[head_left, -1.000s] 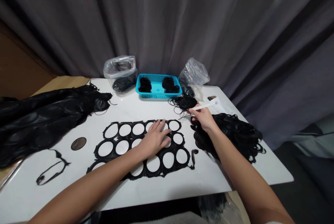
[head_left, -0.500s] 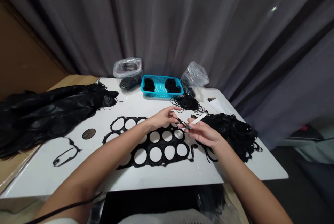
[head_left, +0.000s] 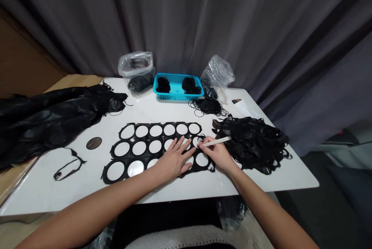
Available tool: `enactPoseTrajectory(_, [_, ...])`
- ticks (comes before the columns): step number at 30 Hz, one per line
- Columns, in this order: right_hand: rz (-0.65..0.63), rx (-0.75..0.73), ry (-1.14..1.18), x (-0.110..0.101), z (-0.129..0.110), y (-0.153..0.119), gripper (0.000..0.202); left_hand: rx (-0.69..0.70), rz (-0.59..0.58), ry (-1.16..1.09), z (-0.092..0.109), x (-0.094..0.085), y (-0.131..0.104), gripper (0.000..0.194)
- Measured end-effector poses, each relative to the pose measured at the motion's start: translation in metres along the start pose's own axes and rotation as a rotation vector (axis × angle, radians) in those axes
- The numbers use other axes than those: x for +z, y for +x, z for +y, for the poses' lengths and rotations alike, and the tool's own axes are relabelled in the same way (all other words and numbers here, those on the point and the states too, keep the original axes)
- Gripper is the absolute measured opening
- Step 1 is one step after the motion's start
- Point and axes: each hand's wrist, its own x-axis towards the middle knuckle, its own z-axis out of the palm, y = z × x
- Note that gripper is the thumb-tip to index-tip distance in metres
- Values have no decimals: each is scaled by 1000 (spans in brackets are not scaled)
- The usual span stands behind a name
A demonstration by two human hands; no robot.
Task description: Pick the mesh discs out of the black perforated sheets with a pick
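Observation:
A black sheet with rows of round holes lies on the white table. My left hand rests flat on its right part, fingers spread. My right hand grips a white pen-like tool, its tip at a hole near the sheet's right edge. Thin black strands show by the right fingertips; whether they are held is unclear. Right of my right hand lies a heap of black scraps. Behind the hands sits a small pile of thin black rings.
A blue basket with black bundles stands at the back, between a plastic-lined container and a clear bag. Black sheets cover the far left. A dark disc and a black loop lie left of the holed sheet.
My left hand has come down onto the sheet and opened flat. My right hand has lowered the white tool to the sheet's right side. The camera view has shifted slightly.

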Motion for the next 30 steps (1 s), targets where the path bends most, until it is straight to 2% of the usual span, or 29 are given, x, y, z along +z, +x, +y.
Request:
enactPoseTrajectory(9, [6, -75, -181, 2, 5, -2, 20, 7, 4, 16, 0, -1, 3, 56])
enactPoseTrajectory(17, [26, -85, -191, 3, 5, 0, 20, 4, 7, 7, 0, 0, 2, 55])
enactPoseTrajectory(21, [9, -253, -332, 9, 2, -9, 17, -1, 18, -11, 0, 1, 1, 57])
enactPoseTrajectory(25, [-47, -467, -665, 5, 4, -4, 16, -8, 30, -43, 0, 1, 0, 55])
enactPoseTrajectory(27, [65, -477, -810, -13, 5, 11, 18, -18, 23, -52, 0, 0, 1, 53])
enactPoseTrajectory(30, [421, -362, -870, -49, 1, 42, 18, -27, 4, -57, 1, -3, 3, 51])
